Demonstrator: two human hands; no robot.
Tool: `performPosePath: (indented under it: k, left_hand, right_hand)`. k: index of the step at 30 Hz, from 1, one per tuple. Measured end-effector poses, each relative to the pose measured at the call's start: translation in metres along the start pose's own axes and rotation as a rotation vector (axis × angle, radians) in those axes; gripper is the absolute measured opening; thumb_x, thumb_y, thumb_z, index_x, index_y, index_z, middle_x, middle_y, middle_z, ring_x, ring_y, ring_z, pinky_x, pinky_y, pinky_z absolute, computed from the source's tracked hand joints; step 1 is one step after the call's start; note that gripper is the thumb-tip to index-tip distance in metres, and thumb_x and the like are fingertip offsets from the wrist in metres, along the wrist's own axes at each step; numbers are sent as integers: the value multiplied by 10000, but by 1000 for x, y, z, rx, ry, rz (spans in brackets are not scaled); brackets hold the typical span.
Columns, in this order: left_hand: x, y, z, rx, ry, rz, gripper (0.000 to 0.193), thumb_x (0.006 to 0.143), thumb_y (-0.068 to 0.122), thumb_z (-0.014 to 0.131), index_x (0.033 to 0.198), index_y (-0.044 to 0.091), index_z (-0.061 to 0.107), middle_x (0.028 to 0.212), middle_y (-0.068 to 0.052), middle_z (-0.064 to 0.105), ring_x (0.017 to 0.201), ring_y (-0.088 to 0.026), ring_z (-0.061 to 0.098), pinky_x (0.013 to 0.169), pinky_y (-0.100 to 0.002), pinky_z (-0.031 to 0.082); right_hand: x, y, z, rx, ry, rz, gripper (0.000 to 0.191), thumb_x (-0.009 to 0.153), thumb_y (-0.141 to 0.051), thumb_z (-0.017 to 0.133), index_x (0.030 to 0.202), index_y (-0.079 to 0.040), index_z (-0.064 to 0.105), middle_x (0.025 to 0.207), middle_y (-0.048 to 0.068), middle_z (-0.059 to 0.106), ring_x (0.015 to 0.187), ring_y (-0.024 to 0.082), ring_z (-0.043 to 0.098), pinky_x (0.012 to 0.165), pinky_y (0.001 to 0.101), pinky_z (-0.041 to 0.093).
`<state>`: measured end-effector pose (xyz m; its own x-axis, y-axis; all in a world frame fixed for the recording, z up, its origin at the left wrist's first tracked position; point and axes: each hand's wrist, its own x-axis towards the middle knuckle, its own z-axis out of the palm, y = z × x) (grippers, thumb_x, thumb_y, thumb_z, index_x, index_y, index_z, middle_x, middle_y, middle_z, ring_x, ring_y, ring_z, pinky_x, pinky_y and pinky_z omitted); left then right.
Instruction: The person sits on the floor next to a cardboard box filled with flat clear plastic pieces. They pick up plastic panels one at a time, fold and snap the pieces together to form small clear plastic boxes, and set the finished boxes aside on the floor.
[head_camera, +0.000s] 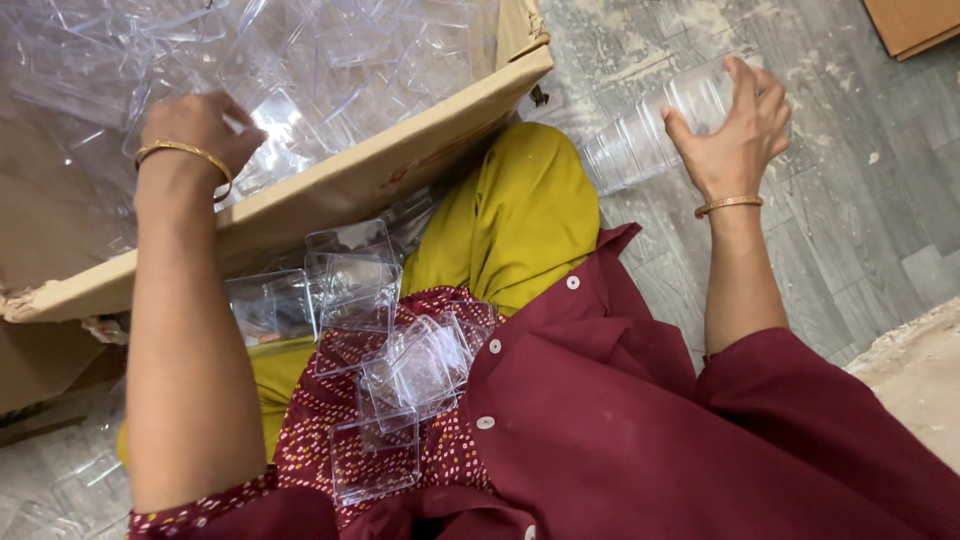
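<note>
The cardboard box (380, 170) at the upper left is full of clear plastic pieces (330, 50), too jumbled to tell apart. The left hand (195, 125) reaches into it, fingers curled on a piece that is hard to make out. The right hand (735, 130) grips a stack of clear cups (650, 130) lying over the grey floor (850, 200). Clear square lids (385, 400) rest on the lap.

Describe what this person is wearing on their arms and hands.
Both forearms are bare. The left hand has a thin gold bangle at the wrist; the right hand has a similar bangle. A maroon sleeve with white buttons covers the upper right arm.
</note>
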<state>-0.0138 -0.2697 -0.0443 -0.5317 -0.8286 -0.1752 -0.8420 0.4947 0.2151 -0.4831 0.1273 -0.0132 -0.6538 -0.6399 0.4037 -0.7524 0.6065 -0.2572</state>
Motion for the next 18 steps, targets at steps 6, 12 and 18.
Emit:
performPosePath:
  k: [6,12,18]
  left_hand:
    - [-17,6,-13,-570,593,238,283,1029,280,672,1210,62,695,1106,-135,696,1042,-274,665,885,-399,544]
    - [-114,2,-40,-1781,489,258,402,1145,357,652,1348,16,587,1106,-122,656,897,-182,576,766,-283,445]
    - [-255,32,-17,-2235,257,265,519,1087,531,541,1384,106,575,1374,-139,626,1329,-331,592,1107,-499,486]
  right_hand:
    - [3,-6,0,-18,-24,23,880,823,-465,902,1544,-149,511,1486,167,453,1378,412,381,1034,655,324]
    - [-4,-44,-40,115,206,-283,679,966,-339,839,1503,-66,526,1483,230,461,1406,414,370,1120,611,320]
    - [-72,-174,13,594,-316,-419,231,963,-164,737,1161,-45,741,1138,142,728,1074,297,690,936,405,545]
